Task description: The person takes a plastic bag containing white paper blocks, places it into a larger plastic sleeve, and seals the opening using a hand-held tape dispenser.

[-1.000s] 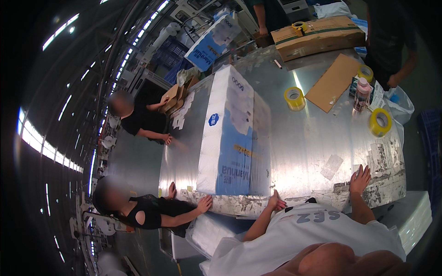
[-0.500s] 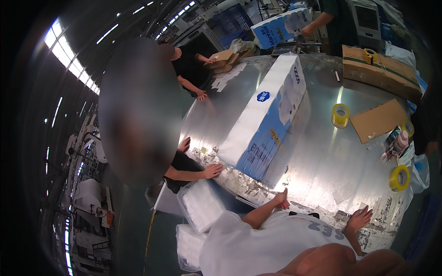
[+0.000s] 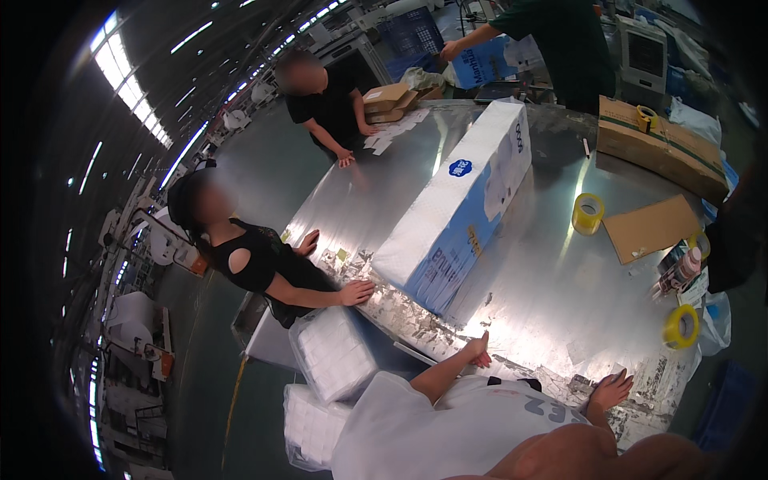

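Note:
My left hand rests on the near edge of the metal table, thumb raised and fingers loosely extended, holding nothing. Further right, my right hand lies flat on the same worn edge with its fingers apart. Beyond my left hand, a long pack of tissue paper in white and blue plastic wrap stretches away across the table. Neither hand touches it.
To the right are a roll of yellow tape, another tape roll, a flat cardboard piece and a cardboard box. Wrapped white packs stand at my left. A person in black leans on the table; others work behind.
My view has shifted slightly, and the people at the left show more fully. At the back, a person has moved left with a blue pack. My hands keep their places on the table edge.

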{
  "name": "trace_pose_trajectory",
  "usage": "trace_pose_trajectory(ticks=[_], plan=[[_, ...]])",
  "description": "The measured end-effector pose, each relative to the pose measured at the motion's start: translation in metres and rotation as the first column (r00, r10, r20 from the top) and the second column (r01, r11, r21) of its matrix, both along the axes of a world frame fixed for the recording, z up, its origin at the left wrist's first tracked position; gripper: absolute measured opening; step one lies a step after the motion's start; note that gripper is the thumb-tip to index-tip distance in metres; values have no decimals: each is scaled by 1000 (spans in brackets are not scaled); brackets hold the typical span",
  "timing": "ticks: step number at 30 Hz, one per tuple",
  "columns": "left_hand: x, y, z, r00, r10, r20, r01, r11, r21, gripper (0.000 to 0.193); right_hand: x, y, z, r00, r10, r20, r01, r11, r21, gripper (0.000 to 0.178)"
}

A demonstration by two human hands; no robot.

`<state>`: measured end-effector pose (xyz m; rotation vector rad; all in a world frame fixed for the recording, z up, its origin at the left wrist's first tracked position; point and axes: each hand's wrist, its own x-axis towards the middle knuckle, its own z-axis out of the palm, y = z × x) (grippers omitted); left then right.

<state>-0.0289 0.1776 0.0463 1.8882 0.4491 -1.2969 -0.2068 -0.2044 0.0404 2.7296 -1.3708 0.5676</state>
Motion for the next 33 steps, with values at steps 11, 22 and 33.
trace_pose_trajectory(ticks=[11,22,33], plan=[[5,-7,18,998,21,-59,-19,999,27,93,1,-2,-6,998,-13,-56,13,1000,-7,44],[0,-1,4,999,19,-32,-20,1000,-23,88,2,-1,-4,999,26,32,-26,1000,2,43],[-21,1,12,978,161,129,-141,978,-151,81,-4,0,-9,999,-6,34,7,1000,-16,43]])
